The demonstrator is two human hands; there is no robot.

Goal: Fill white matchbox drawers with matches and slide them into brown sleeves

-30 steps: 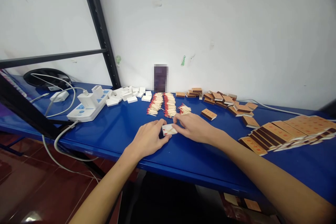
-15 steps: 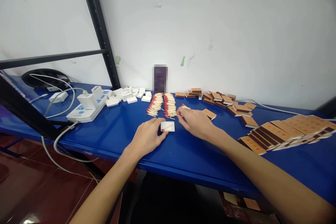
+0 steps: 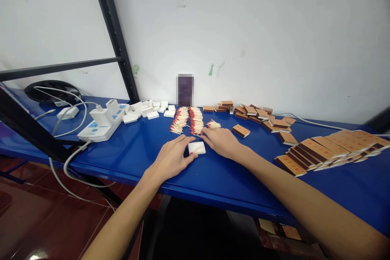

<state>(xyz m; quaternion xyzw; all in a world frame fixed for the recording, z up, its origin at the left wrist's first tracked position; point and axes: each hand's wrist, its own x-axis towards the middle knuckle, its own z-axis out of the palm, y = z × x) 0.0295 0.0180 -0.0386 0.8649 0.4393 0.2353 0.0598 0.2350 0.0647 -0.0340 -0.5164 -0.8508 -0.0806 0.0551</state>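
Note:
My left hand (image 3: 172, 155) rests on the table with thumb and fingers around a small white matchbox tray (image 3: 199, 148). Inside the tray lie a few matches, partly seen with red heads at its left end. My right hand (image 3: 222, 143) is just beyond the tray to the right. Its fingertips are drawn together at the near end of the right-hand row of matches (image 3: 196, 118); whatever is between them is too small to make out. Left of that stands a second row of matches (image 3: 180, 118). A small loose pile of matches (image 3: 214, 124) lies behind my right hand.
White trays (image 3: 146, 109) are heaped at the back left, near a power strip (image 3: 102, 130) with plugs and cables. One orange matchbox sleeve (image 3: 241, 130) lies right of the matches. More sleeves (image 3: 258, 114) sit behind, and a fanned stack (image 3: 329, 150) lies far right.
My right hand has moved left and nearer the tray, from the loose pile to the near end of the right-hand match row. The tray in my left hand has shifted slightly right.

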